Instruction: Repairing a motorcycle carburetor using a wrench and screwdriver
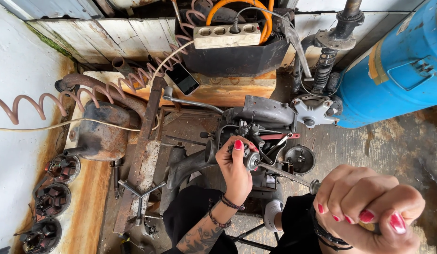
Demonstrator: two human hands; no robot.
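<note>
My left hand (236,171) grips a small round metal part (251,160) on a greasy engine assembly (256,127) that lies on the floor in the middle of the head view. My right hand (369,207) is closed around the handle of a long screwdriver (286,175). Its shaft runs up and to the left, and its tip meets the round part held by my left hand. Red-handled pliers (279,136) rest on the engine just above.
A rusty exhaust muffler (101,134) and metal bars lie at left. A phone (182,78), a power strip (227,35) on a black box, a coiled hose (63,101), a blue drum (399,66) and a Y-shaped wrench (139,194) surround the engine.
</note>
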